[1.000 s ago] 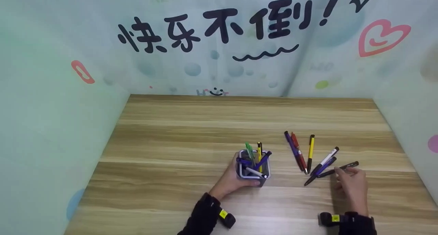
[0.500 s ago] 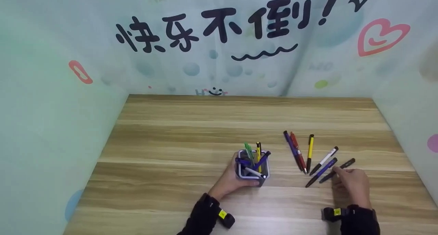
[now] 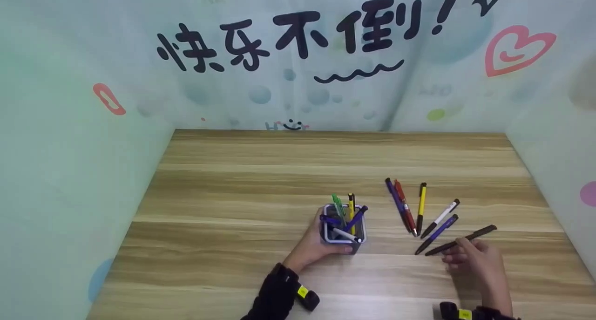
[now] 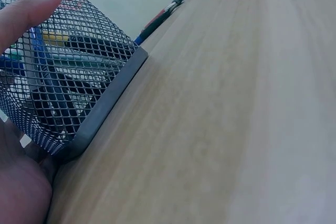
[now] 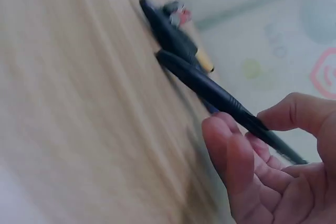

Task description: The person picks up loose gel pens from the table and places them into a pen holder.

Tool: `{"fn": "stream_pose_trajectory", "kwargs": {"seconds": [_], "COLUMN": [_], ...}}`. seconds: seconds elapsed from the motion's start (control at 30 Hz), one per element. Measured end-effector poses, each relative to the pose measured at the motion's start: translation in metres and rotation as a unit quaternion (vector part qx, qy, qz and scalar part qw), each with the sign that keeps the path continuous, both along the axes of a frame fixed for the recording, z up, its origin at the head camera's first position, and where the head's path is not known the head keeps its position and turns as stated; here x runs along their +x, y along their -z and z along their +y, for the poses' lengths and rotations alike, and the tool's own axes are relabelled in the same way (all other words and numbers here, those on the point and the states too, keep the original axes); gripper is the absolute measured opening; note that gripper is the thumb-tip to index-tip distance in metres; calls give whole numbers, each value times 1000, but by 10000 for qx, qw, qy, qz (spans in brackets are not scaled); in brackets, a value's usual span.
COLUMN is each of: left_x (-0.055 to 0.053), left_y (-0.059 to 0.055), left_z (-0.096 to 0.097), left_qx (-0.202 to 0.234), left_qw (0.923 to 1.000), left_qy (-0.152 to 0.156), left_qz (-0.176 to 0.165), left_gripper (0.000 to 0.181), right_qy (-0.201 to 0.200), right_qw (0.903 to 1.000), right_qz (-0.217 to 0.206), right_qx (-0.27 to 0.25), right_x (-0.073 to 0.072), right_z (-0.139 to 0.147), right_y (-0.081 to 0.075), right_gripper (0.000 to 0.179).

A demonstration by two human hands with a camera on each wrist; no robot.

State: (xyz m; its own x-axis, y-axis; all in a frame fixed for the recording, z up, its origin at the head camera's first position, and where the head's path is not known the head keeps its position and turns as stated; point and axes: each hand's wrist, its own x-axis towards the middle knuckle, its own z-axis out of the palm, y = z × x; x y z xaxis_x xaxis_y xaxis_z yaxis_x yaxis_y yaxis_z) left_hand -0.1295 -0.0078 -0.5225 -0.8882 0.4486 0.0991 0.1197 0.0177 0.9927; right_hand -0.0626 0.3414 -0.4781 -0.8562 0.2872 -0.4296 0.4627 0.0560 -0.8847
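Observation:
My left hand (image 3: 311, 246) grips a dark mesh pen holder (image 4: 79, 72) round its side, thumb across the front. Several pens stand in it, among them a green pen (image 3: 338, 204), a yellow pen (image 3: 352, 208) and a white pen (image 3: 345, 234). On the right, my right hand (image 3: 482, 264) pinches a black pen (image 5: 210, 90) between thumb and fingers, its tip end pointing left. Beside that pen, a blue pen (image 3: 437, 234) with a black grip lies on the table, with a white and black pen (image 3: 441, 218) just behind it.
Farther back on the wooden table (image 3: 242, 171) lie a yellow and black pen (image 3: 421, 208), a red pen (image 3: 404, 203) and a dark blue pen (image 3: 397, 203). A printed backdrop (image 3: 260, 96) walls the table at the back and both sides.
The black pen has come toward the person and turned slightly, now pinched in my right hand, which has also drawn back. My left hand and the pen holder have stayed in place.

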Motion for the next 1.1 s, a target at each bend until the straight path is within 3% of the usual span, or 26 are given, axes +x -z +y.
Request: {"fn": "stream_pose_trajectory", "kwargs": {"seconds": [0.1,0.23,0.3,0.4,0.5,0.6,0.7,0.8,0.97,1.1], "left_x": [0,-1,-1,-1,-1,-1,-2,-2,4,7], "left_y": [1,1,0,0,-1,-1,0,-1,-18,-27], "left_z": [0,-1,-1,-1,-1,-1,-1,-1,-2,-3], "left_qx": [-18,8,21,-3,-39,-39,-44,58,307,394], "left_qw": [10000,10000,10000,10000,10000,10000,10000,9999,9995,9992], "left_qy": [-22,-28,-25,-30,-41,-42,-47,-11,99,105], "left_qz": [-10,23,29,-14,-51,-27,45,112,74,44], "left_gripper": [97,96,96,97,98,98,97,95,92,91], "right_qy": [137,97,119,325,535,424,44,-293,-512,-597], "right_qw": [9964,9776,9648,9545,9590,9607,9548,9419,9188,9130], "right_qz": [744,1985,2505,2865,2733,2728,2973,3287,3474,3416], "right_qx": [-378,-698,-796,-765,-521,-276,32,628,1805,2147], "right_x": [1,-1,0,7,15,17,13,6,-3,-7], "right_z": [1,-4,-21,-62,-104,-131,-149,-161,-175,-180], "right_y": [16,34,24,-13,-54,-72,-74,-68,-59,-57], "right_gripper": [25,29,31,26,17,12,15,17,16,17]}}
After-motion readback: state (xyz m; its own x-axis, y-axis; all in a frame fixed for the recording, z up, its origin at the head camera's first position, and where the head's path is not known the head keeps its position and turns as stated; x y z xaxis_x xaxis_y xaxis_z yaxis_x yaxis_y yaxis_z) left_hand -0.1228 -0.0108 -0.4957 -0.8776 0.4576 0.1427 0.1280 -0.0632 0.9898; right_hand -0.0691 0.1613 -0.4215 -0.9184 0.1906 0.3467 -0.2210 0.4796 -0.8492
